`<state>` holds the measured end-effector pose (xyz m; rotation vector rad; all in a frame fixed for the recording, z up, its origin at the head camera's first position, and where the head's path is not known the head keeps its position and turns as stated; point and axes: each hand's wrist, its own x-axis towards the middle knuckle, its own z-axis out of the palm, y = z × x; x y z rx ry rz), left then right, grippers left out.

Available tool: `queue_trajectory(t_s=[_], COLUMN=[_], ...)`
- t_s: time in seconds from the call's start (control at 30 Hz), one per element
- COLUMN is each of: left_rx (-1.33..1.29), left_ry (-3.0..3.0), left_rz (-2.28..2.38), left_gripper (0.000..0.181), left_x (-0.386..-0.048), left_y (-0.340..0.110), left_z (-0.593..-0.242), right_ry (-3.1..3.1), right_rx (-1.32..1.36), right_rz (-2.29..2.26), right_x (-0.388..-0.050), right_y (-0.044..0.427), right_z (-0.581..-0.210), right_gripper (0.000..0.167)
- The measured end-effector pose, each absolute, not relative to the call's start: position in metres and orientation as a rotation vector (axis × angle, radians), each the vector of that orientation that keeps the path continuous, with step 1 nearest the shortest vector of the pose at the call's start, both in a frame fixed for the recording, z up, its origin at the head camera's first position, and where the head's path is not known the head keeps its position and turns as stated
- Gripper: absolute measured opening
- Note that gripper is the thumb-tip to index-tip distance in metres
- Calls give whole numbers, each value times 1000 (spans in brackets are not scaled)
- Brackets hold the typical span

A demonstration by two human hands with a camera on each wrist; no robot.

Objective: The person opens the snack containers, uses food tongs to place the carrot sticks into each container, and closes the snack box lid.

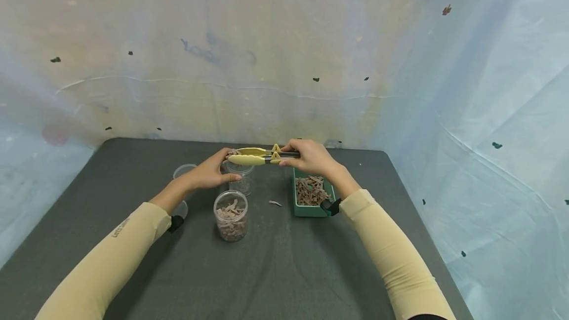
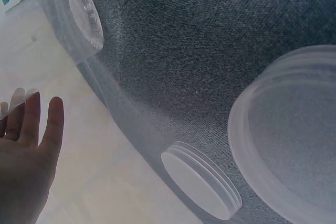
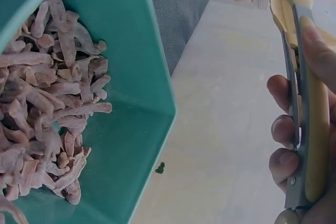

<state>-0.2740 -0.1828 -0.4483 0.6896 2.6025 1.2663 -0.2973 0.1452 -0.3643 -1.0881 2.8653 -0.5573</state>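
Observation:
My right hand [image 1: 308, 157] grips yellow-tipped tongs [image 1: 246, 157], held level above the table. Their tips hold a few pale brown dried strips at the mouth of a clear plastic jar [image 1: 241, 184]. Round the upper part of that jar, my left hand [image 1: 206, 171] holds it with the thumb in front and the fingers behind. In the left wrist view, its fingers show beyond the jar wall [image 2: 42, 45]. A second clear jar [image 1: 231, 223], nearer to me, is partly filled with the same strips. More strips [image 3: 52, 93] lie heaped in a green tray [image 3: 139, 87] beneath my right wrist.
One loose strip [image 1: 275, 203] lies on the dark table between the jars and the tray. Two round clear lids, a far one [image 2: 202, 179] and a nearer one [image 2: 239, 124], rest left of the jars, partly behind my left forearm. A plastic sheet [image 1: 266, 63] hangs behind the table.

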Motion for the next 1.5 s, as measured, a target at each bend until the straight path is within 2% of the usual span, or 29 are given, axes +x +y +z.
queue_trajectory(t_s=[0.23, 0.97, 1.3, 1.5], left_rx=[692, 691, 672, 680], left_ry=[2608, 2628, 2651, 2647], left_rz=[1258, 1203, 1191, 1186], left_gripper=[77, 85, 82, 83], left_x=[-274, -277, -277, -276], left_y=[-183, -179, -180, -185], left_z=[-449, -447, -447, -448], right_ry=[2864, 2899, 2952, 2976], right_rx=[-1026, -1038, -1046, -1024], right_rz=[-508, -428, -523, -441], right_x=[-293, -287, -271, -260], right_y=[145, 156, 198, 236], right_z=[-359, -349, -345, -340], right_gripper=[39, 48, 45, 49])
